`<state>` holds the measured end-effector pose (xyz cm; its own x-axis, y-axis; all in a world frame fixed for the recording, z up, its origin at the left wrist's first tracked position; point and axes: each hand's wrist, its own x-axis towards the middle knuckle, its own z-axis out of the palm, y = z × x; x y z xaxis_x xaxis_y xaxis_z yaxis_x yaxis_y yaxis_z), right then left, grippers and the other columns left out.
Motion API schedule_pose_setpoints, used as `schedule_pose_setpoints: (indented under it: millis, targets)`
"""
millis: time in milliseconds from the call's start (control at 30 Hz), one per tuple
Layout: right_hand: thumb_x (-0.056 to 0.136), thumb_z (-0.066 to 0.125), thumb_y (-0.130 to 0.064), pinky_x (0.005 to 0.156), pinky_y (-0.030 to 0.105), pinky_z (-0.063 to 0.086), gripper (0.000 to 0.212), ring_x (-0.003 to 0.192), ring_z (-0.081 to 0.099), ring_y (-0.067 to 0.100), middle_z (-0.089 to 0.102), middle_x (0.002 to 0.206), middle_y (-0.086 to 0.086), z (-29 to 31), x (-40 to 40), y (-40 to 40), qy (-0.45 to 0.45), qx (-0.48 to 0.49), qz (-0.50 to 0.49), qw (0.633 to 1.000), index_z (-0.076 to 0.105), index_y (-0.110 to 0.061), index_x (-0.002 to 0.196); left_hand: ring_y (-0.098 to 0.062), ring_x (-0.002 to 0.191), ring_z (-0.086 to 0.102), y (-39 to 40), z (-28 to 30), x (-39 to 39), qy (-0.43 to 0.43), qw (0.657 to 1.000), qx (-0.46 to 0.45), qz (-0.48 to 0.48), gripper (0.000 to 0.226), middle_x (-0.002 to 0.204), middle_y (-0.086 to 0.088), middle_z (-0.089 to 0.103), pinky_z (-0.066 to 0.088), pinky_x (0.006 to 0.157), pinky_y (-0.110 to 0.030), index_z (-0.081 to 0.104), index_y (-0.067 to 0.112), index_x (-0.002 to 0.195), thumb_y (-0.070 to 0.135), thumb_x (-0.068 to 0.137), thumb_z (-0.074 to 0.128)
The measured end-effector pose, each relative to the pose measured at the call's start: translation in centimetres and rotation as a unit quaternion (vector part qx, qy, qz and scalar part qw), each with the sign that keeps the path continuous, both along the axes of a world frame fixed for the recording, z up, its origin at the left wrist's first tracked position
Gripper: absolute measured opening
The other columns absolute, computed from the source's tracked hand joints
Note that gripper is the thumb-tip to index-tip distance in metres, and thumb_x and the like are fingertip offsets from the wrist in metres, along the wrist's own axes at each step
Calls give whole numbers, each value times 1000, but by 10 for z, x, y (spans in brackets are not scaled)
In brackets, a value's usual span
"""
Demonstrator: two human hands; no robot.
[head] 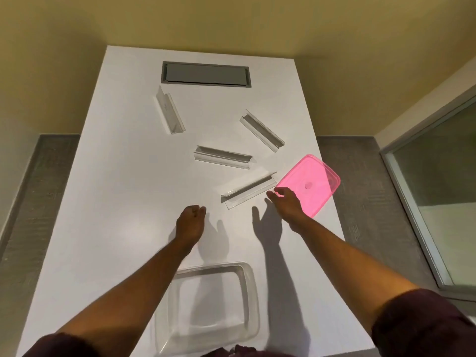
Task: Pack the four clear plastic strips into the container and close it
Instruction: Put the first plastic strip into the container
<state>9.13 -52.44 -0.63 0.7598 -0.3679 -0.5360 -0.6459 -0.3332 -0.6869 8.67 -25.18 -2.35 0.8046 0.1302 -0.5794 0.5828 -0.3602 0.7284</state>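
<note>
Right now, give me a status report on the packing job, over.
Left hand loosely curled, empty; right hand open, at pink lid. Four clear strips on table; nearest by right hand. Clear container empty. Nothing blocking.

Warm overhead light, crisp arm shadows (wide-angle edges bend).

Dark maroon short sleeves [422, 328] on both arms, forearms & hands bare.
</note>
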Motion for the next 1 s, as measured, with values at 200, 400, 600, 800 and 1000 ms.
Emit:
schedule_pose_setpoints:
  millis: [200, 400, 600, 800, 1000]
  targets:
    - [99, 64, -33, 109, 32, 39, 62, 142, 47, 28, 42, 159, 13, -7, 67, -22, -7, -53, 14, 998, 45, -7, 151, -23, 65, 41, -24, -17, 37, 120, 988, -87, 39, 37, 68, -5, 47, 32, 74, -34, 50, 12, 67, 34, 96, 58]
    - [98, 55, -21, 96, 38, 44, 28, 118, 57, 33, 62, 127, 18, -19, 97, -31, 58, -58, 70, 994, 65, -5, 119, -18, 56, 32, -40, -16, 76, 171, 977, -114, 65, 36, 66, -2, 39, 27, 60, -29, 46, 17, 67, 33, 99, 56]
    - [97, 57, -22, 87, 32, 38, 7, 99, 48, 19, 52, 105, 3, -23, 97, -27, 27, -30, 62, 997, 57, -26, 92, -14, 46, 23, -59, -10, 85, 175, 969, -163, 64, 42, 59, -2, 30, 18, 52, -28, 41, 14, 61, 22, 101, 50]
    - [95, 55, -18, 65, 35, 27, 32, 74, 39, 21, 41, 70, 1, -11, 81, -20, -16, -25, 34, 999, 42, -23, 66, -16, 53, 36, -59, 4, 80, 165, 967, -168, 94, 32, 63, -3, 39, 35, 58, -28, 49, 13, 69, 25, 97, 57]
    - [100, 60, -25, 96, 31, 44, 34, 113, 57, 15, 63, 123, -7, 7, 54, -9, -79, 4, -9, 997, 65, -16, 132, -23, 73, 60, -42, 24, 65, 126, 956, -207, 166, 17, 83, -6, 56, 50, 69, -30, 56, 11, 82, 20, 96, 60]
